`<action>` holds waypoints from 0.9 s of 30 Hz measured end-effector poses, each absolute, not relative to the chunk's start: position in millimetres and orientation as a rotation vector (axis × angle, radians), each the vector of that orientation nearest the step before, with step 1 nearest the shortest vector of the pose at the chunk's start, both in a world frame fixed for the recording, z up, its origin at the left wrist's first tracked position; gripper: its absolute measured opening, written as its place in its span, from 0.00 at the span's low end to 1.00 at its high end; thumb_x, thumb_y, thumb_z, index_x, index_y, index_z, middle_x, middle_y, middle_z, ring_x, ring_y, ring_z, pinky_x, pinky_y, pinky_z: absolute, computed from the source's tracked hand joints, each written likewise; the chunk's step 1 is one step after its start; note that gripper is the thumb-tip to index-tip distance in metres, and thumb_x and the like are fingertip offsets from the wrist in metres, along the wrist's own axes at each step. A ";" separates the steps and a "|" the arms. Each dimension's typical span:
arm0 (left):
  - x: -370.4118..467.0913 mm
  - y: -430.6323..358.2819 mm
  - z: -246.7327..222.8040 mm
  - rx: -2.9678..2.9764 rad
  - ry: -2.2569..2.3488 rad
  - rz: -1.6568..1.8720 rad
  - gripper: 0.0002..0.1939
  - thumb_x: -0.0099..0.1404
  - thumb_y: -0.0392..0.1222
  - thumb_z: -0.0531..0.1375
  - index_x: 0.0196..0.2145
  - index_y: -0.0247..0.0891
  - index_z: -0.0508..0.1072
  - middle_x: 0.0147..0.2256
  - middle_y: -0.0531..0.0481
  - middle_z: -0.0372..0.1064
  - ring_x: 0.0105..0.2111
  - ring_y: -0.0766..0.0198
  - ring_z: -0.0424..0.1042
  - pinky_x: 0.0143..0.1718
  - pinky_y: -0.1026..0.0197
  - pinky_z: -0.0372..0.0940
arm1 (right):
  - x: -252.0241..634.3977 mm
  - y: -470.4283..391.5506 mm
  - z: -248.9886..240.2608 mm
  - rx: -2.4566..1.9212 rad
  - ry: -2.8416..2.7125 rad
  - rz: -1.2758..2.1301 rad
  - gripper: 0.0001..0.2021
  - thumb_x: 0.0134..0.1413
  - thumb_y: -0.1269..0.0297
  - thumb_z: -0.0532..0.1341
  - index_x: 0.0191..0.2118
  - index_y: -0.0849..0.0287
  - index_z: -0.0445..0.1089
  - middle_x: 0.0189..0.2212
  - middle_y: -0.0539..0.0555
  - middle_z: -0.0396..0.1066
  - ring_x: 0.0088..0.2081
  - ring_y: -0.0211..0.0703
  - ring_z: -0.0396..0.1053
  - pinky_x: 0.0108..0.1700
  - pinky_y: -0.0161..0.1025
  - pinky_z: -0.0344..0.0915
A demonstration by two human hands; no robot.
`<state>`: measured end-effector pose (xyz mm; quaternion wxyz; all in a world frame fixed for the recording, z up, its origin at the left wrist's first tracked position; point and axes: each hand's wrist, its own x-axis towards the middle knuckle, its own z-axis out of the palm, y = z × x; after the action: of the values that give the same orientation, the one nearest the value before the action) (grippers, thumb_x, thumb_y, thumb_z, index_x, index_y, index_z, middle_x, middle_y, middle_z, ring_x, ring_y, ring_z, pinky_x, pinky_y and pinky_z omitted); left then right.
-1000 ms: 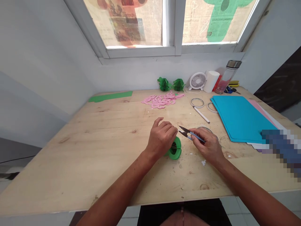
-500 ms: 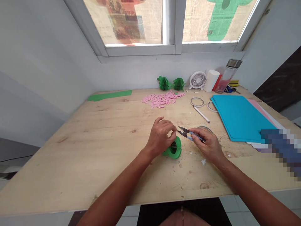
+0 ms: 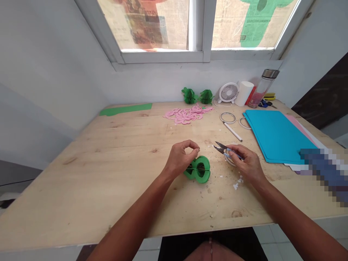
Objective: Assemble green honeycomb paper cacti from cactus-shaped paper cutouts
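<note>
My right hand [image 3: 247, 159] is closed round a pair of blue-handled thread snips [image 3: 224, 148]. Their dark blades stand apart and point left. Thumb and finger of my left hand [image 3: 183, 156] are pinched together; whatever is between the tips is too small to make out. Just under that hand lies a green layered paper shape [image 3: 202, 177] with dark round openings, its left part covered by the hand. A roll of tape [image 3: 230, 161] is partly hidden behind the snips and my right hand.
Pink paper cut-outs [image 3: 182, 116] lie in a heap farther back. Two green folded paper pieces [image 3: 189, 96] stand by the wall, beside a small fan [image 3: 228, 92] and a glass bottle [image 3: 263, 88]. Blue sheets [image 3: 280, 136] are stacked right, near a white pen [image 3: 233, 131]. White scraps [image 3: 236, 186] lie in front.
My right hand and the snips have moved right, away from my left hand. My left hand has shifted slightly left, uncovering more of the green paper shape. More white scraps show near my right wrist.
</note>
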<state>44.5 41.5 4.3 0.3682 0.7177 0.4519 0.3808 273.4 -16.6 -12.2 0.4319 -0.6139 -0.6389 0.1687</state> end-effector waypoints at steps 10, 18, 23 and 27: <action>55.0 35.3 4.3 2.289 1.108 1.053 0.06 0.60 0.34 0.58 0.34 0.39 0.74 0.34 0.50 0.76 0.36 0.58 0.73 0.45 0.52 0.63 | 258.9 -27.0 -5.1 -1.459 -1.742 0.343 0.10 0.58 0.63 0.55 0.41 0.58 0.71 0.35 0.57 0.73 0.34 0.44 0.70 0.32 0.38 0.64; 57.6 34.2 4.1 2.708 1.039 1.102 0.08 0.65 0.36 0.54 0.31 0.39 0.73 0.29 0.51 0.75 0.36 0.62 0.72 0.54 0.48 0.56 | 260.1 -27.4 -6.8 -1.424 -1.726 0.417 0.09 0.58 0.63 0.56 0.40 0.58 0.72 0.36 0.56 0.73 0.35 0.43 0.69 0.32 0.37 0.64; 58.7 33.5 6.4 2.732 1.035 1.099 0.10 0.65 0.35 0.53 0.29 0.39 0.72 0.27 0.52 0.74 0.35 0.63 0.72 0.54 0.48 0.56 | 258.5 -27.2 -6.4 -1.409 -1.719 0.444 0.09 0.58 0.64 0.56 0.41 0.58 0.72 0.35 0.56 0.73 0.35 0.43 0.69 0.31 0.36 0.64; 60.1 33.2 8.5 2.558 1.056 1.096 0.08 0.61 0.32 0.55 0.27 0.39 0.71 0.28 0.52 0.74 0.34 0.62 0.72 0.52 0.49 0.59 | 257.5 -26.8 -7.3 -1.409 -1.724 0.447 0.09 0.57 0.64 0.56 0.41 0.58 0.72 0.35 0.56 0.73 0.34 0.42 0.69 0.31 0.36 0.64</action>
<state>60.1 33.2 8.5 0.0823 0.8565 0.3536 0.3668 257.5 -26.8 -7.3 0.4218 -0.5625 -0.6883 0.1786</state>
